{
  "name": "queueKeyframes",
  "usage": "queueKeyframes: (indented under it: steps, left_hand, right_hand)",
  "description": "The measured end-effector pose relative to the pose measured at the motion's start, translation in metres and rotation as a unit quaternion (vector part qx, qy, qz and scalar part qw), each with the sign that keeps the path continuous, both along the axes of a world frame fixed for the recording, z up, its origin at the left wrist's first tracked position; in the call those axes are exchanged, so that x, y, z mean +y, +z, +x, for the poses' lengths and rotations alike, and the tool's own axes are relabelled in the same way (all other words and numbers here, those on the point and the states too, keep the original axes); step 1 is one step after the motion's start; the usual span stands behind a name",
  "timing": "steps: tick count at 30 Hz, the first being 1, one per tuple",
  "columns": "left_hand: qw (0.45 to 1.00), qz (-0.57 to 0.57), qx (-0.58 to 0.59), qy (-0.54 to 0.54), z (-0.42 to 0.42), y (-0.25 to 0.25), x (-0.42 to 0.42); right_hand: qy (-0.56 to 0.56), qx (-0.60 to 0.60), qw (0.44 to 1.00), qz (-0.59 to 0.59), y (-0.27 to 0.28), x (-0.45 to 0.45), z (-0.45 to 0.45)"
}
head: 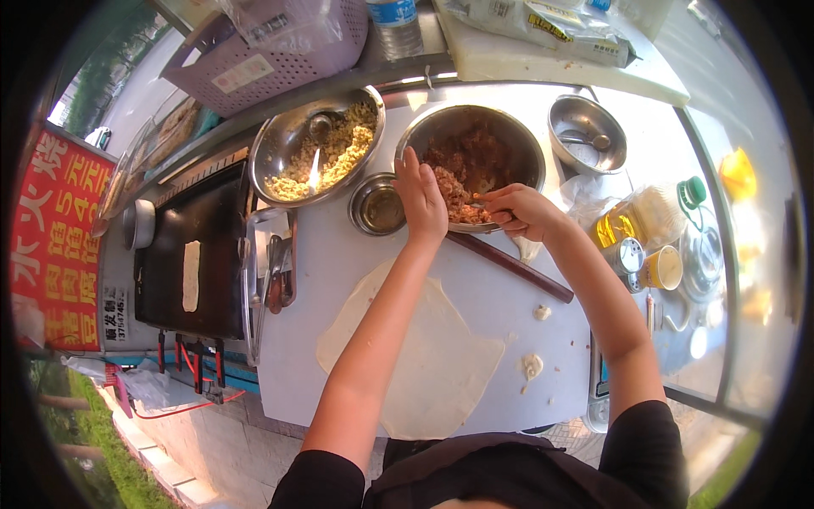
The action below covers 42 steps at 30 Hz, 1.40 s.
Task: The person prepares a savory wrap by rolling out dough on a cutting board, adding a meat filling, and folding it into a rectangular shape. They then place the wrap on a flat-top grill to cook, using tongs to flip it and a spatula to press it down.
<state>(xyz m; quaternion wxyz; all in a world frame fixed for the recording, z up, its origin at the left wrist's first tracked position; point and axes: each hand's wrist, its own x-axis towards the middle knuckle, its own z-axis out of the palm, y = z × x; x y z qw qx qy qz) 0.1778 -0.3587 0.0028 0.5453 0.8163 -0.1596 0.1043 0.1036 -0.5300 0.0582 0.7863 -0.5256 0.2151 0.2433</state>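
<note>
A steel bowl of minced meat filling [470, 165] stands at the far middle of the white table. Over its left rim my left hand [421, 197] is raised, fingers extended, holding nothing. My right hand [518, 210] grips a utensil at the bowl's near right side; the tool's end is in the meat. Below my forearms a wide, thin sheet of dough [439, 356] lies flat. A dark wooden rolling pin [512, 267] rests diagonally between the bowl and the dough. Just left of the meat bowl is a small steel bowl of liquid [378, 203].
A tilted bowl of crumbly yellowish filling [318, 149] stands left, beside a black griddle [191, 267] bearing a dough strip [191, 275]. At the right are a steel bowl with a ladle [587, 135], an oil bottle [642, 216] and a yellow cup [662, 268]. Dough scraps [531, 367] lie near the right edge.
</note>
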Motion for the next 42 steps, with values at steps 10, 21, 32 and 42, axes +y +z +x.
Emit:
queueKeyframes:
  steps: [10,21,32,42]
  left_hand:
    - [0.601,-0.558,0.571,-0.038,-0.014,0.06,-0.02]
    - [0.495,-0.397,0.718,-0.286,-0.172,0.032,-0.06]
    - [0.449,-0.179,0.853,-0.198,-0.273,-0.028,-0.043]
    - [0.629,-0.101,0.742,-0.209,-0.214,-0.017,0.066]
  right_hand:
    - [-0.126,-0.075,0.989,0.019,0.06,0.0,-0.041]
    - [-0.34,-0.035,0.939,0.049,0.028,0.031,-0.282]
    - [-0.45,0.096,0.881,-0.108,-0.069,-0.04,-0.456]
    - [-0.201,-0.035,0.741,-0.64,-0.027,-0.078,-0.423]
